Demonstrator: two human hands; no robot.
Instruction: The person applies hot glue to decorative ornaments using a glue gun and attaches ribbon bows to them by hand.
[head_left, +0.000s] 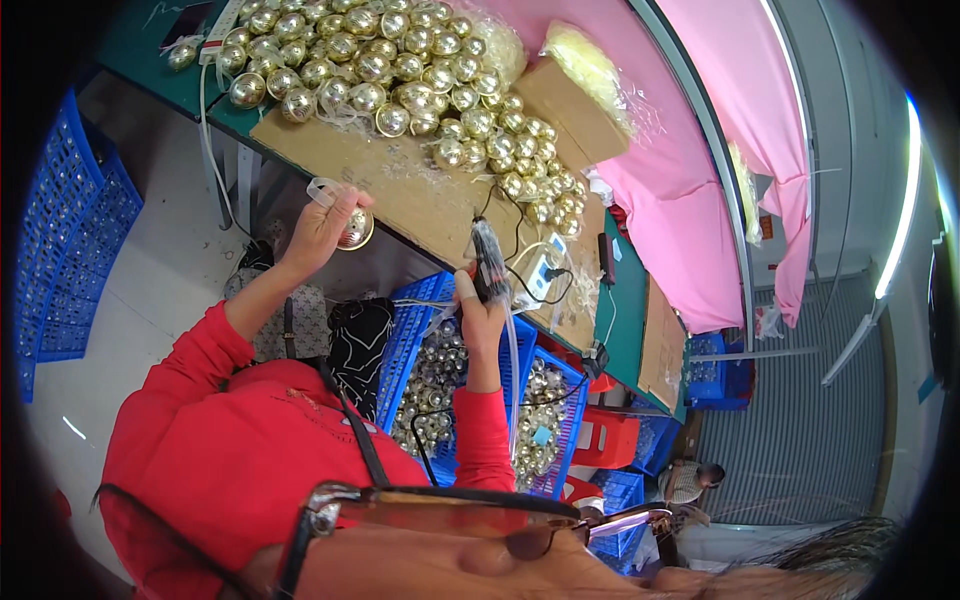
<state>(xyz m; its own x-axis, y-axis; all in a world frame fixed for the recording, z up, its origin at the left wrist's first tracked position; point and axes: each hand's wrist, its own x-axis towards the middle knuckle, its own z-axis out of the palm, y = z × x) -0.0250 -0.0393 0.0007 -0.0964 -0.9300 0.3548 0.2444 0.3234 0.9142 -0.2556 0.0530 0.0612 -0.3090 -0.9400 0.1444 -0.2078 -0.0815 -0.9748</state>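
My left hand (318, 232) is closed around a shiny gold ball ornament (357, 230), held just off the table's near edge. A translucent loop or strip (322, 190) sticks up by the thumb and fingers of that hand. In my right hand (482, 318) is a dark glue gun (486, 255), gripped at its handle with the nozzle toward the table. A long clear glue stick (514, 385) trails from the gun's back end. Between gun and ornament there is a gap. Beyond both hands, a big heap of gold ball ornaments (375, 68) covers the table.
Brown cardboard (400, 195) lies on the green table (150, 65). A white power strip (540, 275) with black cables sits right of the gun. Blue crates (400, 350) of ornaments stand below my right arm; more blue crates (75, 240) stand at left. Another person (690, 482) is far off.
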